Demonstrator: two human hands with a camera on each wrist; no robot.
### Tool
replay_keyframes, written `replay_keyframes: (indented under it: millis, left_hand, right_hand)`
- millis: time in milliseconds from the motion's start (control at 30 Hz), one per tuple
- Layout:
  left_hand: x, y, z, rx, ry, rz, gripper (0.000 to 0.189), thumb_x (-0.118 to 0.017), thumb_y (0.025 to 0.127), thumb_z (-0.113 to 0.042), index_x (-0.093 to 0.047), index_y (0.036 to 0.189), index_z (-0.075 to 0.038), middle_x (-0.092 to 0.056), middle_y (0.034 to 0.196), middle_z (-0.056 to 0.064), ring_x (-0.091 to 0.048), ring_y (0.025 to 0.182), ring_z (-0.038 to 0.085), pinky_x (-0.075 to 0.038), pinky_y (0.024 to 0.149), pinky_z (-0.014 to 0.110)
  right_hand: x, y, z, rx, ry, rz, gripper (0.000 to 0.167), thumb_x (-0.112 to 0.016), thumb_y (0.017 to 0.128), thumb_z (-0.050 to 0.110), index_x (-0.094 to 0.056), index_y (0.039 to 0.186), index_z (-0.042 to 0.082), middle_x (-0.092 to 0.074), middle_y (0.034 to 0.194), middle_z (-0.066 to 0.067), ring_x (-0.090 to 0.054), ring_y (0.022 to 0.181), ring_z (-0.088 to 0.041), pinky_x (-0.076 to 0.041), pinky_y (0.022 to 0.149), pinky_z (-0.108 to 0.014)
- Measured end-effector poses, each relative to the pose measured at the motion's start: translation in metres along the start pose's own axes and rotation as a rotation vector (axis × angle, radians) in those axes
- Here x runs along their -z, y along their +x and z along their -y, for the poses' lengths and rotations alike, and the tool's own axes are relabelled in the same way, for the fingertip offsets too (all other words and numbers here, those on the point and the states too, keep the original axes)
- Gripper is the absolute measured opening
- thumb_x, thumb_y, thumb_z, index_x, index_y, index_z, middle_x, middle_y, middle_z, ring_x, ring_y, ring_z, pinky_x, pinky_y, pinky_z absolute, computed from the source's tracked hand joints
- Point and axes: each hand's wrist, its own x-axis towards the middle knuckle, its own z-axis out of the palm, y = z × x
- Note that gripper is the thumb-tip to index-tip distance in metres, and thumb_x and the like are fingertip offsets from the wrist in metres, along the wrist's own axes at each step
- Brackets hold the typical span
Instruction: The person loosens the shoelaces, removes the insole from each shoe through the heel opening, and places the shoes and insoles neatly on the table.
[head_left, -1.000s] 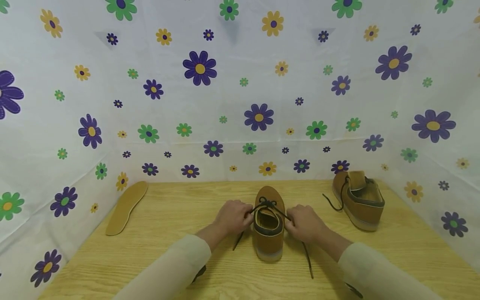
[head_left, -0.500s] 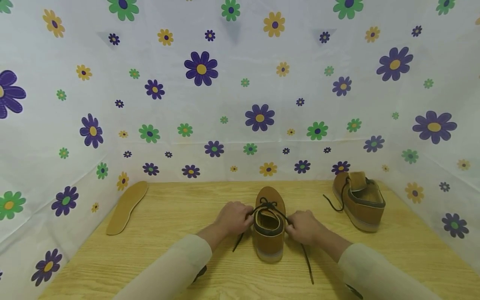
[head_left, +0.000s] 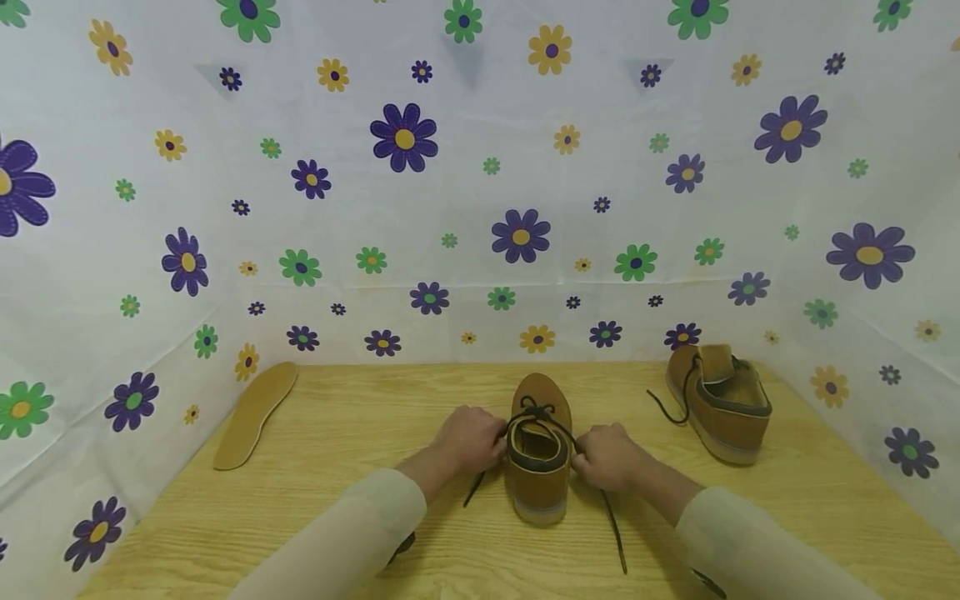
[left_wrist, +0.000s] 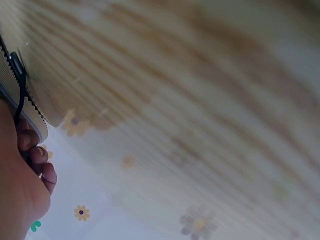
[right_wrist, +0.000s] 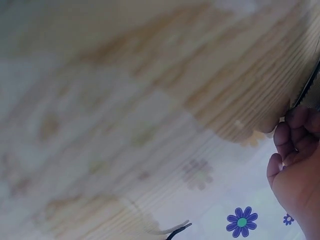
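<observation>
A brown shoe (head_left: 542, 492) stands upright at the middle of the table, toe away from me and heel toward me. Across its front lies a dark lace tied in a looped bow (head_left: 537, 408). At the shoe's left side my left hand (head_left: 471, 439) grips one lace strand, whose loose end (head_left: 474, 490) hangs below. My right hand (head_left: 611, 457) pinches the other strand on the right, its longer tail (head_left: 615, 533) trailing over the wood. Both wrist views show curled fingers, left hand (left_wrist: 20, 180) and right hand (right_wrist: 300, 170), close beside the shoe's sole (left_wrist: 30, 117).
A second brown shoe (head_left: 727, 429) stands at the back right, its lace (head_left: 663, 406) loose on the table. At the back left lies a tan insole (head_left: 255, 417). A flower-print sheet (head_left: 450, 192) encloses the wooden table (head_left: 360, 417) at the back and both sides.
Both hands have shifted very slightly toward me, still on the lace strands. The right tail's end has slid a little nearer the front edge. The shoes and insole stay put.
</observation>
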Motion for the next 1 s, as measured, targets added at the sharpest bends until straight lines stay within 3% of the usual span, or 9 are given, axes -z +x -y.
replay_keyframes:
  millis: [267, 433, 533, 667, 733, 833, 933, 1000]
  left_hand:
    - [-0.002, -0.001, -0.003, -0.038, 0.103, 0.066, 0.031, -0.058, 0.093, -0.035, -0.057, 0.067, -0.018, -0.061, 0.065, -0.004, -0.061, 0.067, 0.017, -0.045, 0.063, 0.035]
    - [-0.01, -0.004, -0.001, -0.116, 0.09, 0.0, 0.039, -0.058, 0.09, -0.036, -0.049, 0.057, -0.019, -0.055, 0.055, -0.004, -0.057, 0.058, 0.018, -0.041, 0.056, 0.035]
    - [-0.013, -0.006, 0.004, -0.082, 0.019, -0.002, 0.037, -0.057, 0.089, -0.034, -0.046, 0.057, -0.019, -0.052, 0.054, -0.004, -0.054, 0.054, 0.017, -0.041, 0.054, 0.036]
    - [-0.01, -0.006, 0.01, 0.036, -0.139, 0.112, 0.029, -0.052, 0.093, -0.03, -0.05, 0.067, -0.018, -0.053, 0.063, -0.002, -0.055, 0.061, 0.017, -0.046, 0.062, 0.038]
    - [-0.007, -0.006, 0.011, 0.092, -0.201, 0.131, 0.024, -0.048, 0.096, -0.028, -0.052, 0.075, -0.018, -0.054, 0.069, -0.002, -0.056, 0.067, 0.017, -0.047, 0.067, 0.039]
    - [-0.004, -0.004, 0.011, 0.106, -0.229, 0.035, 0.019, -0.044, 0.1, -0.023, -0.053, 0.085, -0.016, -0.055, 0.075, -0.001, -0.058, 0.073, 0.019, -0.048, 0.069, 0.039]
    - [-0.002, -0.002, 0.009, 0.052, -0.202, -0.135, 0.017, -0.043, 0.104, -0.021, -0.057, 0.097, -0.014, -0.059, 0.086, 0.001, -0.06, 0.081, 0.021, -0.05, 0.074, 0.04]
    - [-0.001, 0.0, 0.006, 0.006, -0.195, -0.224, 0.019, -0.044, 0.105, -0.022, -0.06, 0.105, -0.013, -0.062, 0.094, 0.002, -0.062, 0.089, 0.021, -0.051, 0.079, 0.041]
  right_hand:
    - [-0.002, 0.001, -0.001, 0.021, -0.066, 0.033, 0.03, -0.046, 0.09, 0.02, -0.046, 0.06, 0.017, -0.044, 0.063, 0.003, -0.041, 0.067, -0.016, -0.027, 0.072, -0.037]
    - [-0.001, 0.0, -0.001, 0.023, -0.051, 0.051, 0.031, -0.047, 0.089, 0.02, -0.045, 0.058, 0.017, -0.043, 0.062, 0.004, -0.04, 0.068, -0.015, -0.024, 0.071, -0.036]
    - [0.0, 0.0, -0.001, 0.035, 0.004, 0.035, 0.031, -0.046, 0.088, 0.019, -0.043, 0.058, 0.017, -0.039, 0.06, 0.005, -0.039, 0.066, -0.014, -0.024, 0.069, -0.035]
    - [0.002, -0.001, -0.004, 0.055, 0.115, -0.005, 0.032, -0.045, 0.088, 0.016, -0.041, 0.057, 0.018, -0.035, 0.056, 0.007, -0.034, 0.058, -0.011, -0.028, 0.065, -0.033]
    - [0.003, -0.002, -0.005, 0.034, 0.18, -0.033, 0.031, -0.043, 0.09, 0.014, -0.042, 0.059, 0.017, -0.036, 0.057, 0.008, -0.033, 0.056, -0.009, -0.031, 0.063, -0.03]
    - [0.004, -0.004, -0.005, -0.047, 0.348, -0.117, 0.03, -0.041, 0.095, 0.012, -0.051, 0.067, 0.013, -0.045, 0.061, 0.006, -0.039, 0.055, -0.008, -0.037, 0.06, -0.027]
    - [0.006, -0.002, 0.001, -0.12, 0.511, -0.252, 0.027, -0.042, 0.102, 0.017, -0.061, 0.085, 0.009, -0.058, 0.074, 0.001, -0.05, 0.066, -0.009, -0.043, 0.065, -0.028]
    - [0.005, 0.001, 0.005, -0.142, 0.564, -0.323, 0.025, -0.046, 0.104, 0.023, -0.064, 0.096, 0.007, -0.062, 0.082, -0.002, -0.053, 0.072, -0.012, -0.045, 0.069, -0.03]
